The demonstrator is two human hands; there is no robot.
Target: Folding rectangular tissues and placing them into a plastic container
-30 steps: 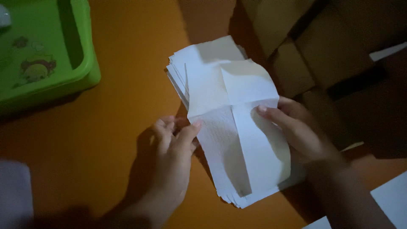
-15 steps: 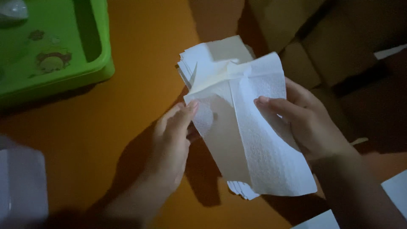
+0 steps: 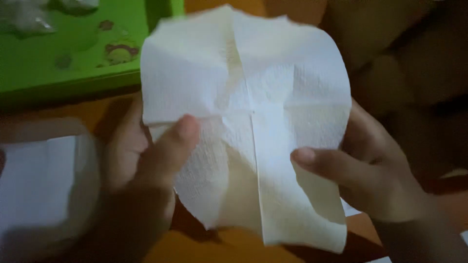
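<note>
A white embossed paper napkin (image 3: 253, 107) is spread open and held up close to the camera, with fold creases crossing its middle. My left hand (image 3: 146, 160) pinches its left side, thumb on the front. My right hand (image 3: 360, 170) grips its right side, thumb lying across the lower right panel. The napkin hides most of the orange tabletop and the stack it came from.
A green plastic tray (image 3: 73, 58) with small printed figures sits at the upper left. A blurred white, rounded packet (image 3: 44, 185) lies at the lower left. Brown cardboard (image 3: 414, 53) fills the upper right. Orange tabletop (image 3: 229, 246) shows beneath the napkin.
One napkin has been lifted off the white stack and unfolded from a narrow strip into a wide sheet. Both hands have risen toward the camera with it.
</note>
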